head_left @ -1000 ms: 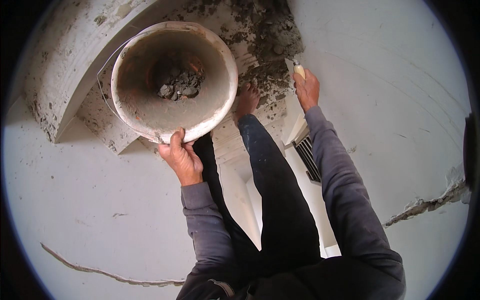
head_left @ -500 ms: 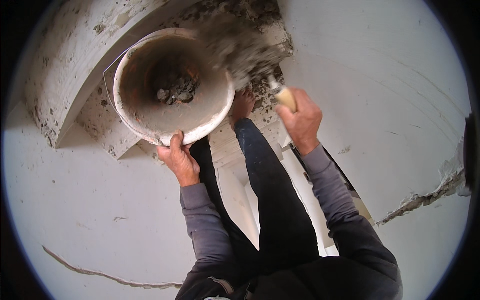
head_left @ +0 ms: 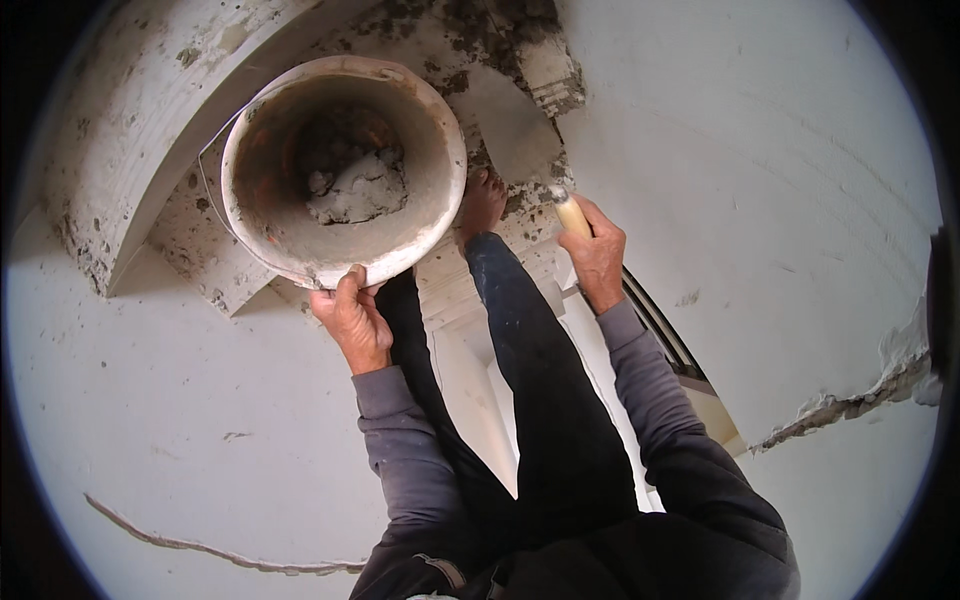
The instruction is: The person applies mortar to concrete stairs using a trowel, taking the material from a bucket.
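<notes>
A large pale, stained bucket point(head_left: 420, 230) with a wire handle is gripped at its near rim by my left hand point(head_left: 352, 318). Inside it lie grey mortar lumps point(head_left: 358, 195), one larger and lighter, over darker rubble. My right hand point(head_left: 595, 255) is closed round the pale wooden handle of a trowel point(head_left: 510, 125). Its grey blade points up and left, just right of the bucket, over debris. My bare foot point(head_left: 482, 205) stands just right of the bucket.
Splattered curved steps point(head_left: 150, 150) lie at the upper left, with mortar debris point(head_left: 545, 70) along the top corner. White walls point(head_left: 760, 190) flank both sides, each with a chased crack point(head_left: 840, 408). A dark railing or frame point(head_left: 662, 330) shows below my right arm.
The trowel swung left and down, blurred, with grey material on it; its blade is now mostly bare and a lighter lump has appeared in the bucket. My left hand moved slightly left.
</notes>
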The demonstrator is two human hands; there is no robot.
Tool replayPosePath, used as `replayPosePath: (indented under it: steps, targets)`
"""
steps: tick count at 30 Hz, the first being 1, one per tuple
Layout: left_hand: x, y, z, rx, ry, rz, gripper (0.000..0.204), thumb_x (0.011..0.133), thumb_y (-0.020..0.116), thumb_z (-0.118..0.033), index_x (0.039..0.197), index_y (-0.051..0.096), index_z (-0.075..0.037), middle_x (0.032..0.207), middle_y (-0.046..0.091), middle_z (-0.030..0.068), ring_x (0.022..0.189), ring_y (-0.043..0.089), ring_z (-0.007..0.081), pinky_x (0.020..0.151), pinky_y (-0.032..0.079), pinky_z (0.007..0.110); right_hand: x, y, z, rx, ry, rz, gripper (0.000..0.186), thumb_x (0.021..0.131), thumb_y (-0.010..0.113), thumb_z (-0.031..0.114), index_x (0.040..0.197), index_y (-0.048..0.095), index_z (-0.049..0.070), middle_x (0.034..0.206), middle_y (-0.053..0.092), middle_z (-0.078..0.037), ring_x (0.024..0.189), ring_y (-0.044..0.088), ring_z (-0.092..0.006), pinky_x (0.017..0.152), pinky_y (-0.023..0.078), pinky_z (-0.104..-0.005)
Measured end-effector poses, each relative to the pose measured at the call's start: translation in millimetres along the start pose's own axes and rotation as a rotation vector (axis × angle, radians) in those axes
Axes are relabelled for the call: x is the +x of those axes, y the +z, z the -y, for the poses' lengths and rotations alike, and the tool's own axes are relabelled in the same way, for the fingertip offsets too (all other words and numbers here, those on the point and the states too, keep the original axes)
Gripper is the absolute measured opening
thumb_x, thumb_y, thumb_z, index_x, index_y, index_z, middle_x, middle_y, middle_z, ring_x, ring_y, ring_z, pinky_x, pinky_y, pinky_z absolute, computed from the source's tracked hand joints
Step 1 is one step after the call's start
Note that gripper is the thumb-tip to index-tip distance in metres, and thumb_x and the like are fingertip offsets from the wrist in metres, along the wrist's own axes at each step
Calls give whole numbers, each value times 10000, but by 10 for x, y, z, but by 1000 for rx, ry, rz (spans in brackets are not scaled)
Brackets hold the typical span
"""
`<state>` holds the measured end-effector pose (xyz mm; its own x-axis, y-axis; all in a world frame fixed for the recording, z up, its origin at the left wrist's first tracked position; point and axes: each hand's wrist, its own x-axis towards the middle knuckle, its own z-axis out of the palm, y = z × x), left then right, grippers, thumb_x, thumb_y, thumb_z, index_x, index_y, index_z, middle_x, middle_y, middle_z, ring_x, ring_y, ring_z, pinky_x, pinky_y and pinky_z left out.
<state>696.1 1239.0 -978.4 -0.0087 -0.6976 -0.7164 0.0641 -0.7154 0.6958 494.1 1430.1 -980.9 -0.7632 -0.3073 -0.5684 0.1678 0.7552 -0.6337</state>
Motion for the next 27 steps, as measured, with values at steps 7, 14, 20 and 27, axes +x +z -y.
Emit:
replayPosePath:
  steps: [7, 14, 20, 27]
  targets:
    - [27, 5, 42, -68, -26, 8, 398, 809, 516, 68, 1191, 406, 40, 1074, 542, 133, 918, 613, 221, 795, 584, 395, 455, -189, -698, -188, 172, 258, 381, 661, 657, 221, 1006, 679, 64, 746, 649, -162, 663, 612, -258, 664, 476, -347]
    - [70, -31, 48, -62, -46, -24, 420, 797, 495, 87, 1204, 397, 58, 1059, 537, 130, 892, 611, 205, 746, 595, 353, 948, -274, -669, -239, 38, 194, 367, 684, 626, 263, 972, 678, 40, 693, 626, -148, 633, 598, -249, 636, 467, -348]
    - [97, -33, 76, -35, -54, -30, 359, 815, 504, 65, 1160, 406, 53, 1069, 534, 138, 926, 603, 233, 839, 567, 443, 1207, -178, -417, -162, 34, 74, 303, 703, 642, 215, 933, 684, 22, 636, 622, -99, 558, 578, -177, 562, 454, -320]
    - [94, 13, 56, -60, -69, -22, 413, 776, 525, 77, 1171, 407, 61, 1036, 535, 123, 858, 607, 196, 729, 594, 347, 1364, 294, -168, 32, 180, -145, 227, 715, 658, 200, 855, 691, 24, 594, 596, -80, 525, 566, -166, 535, 450, -325]
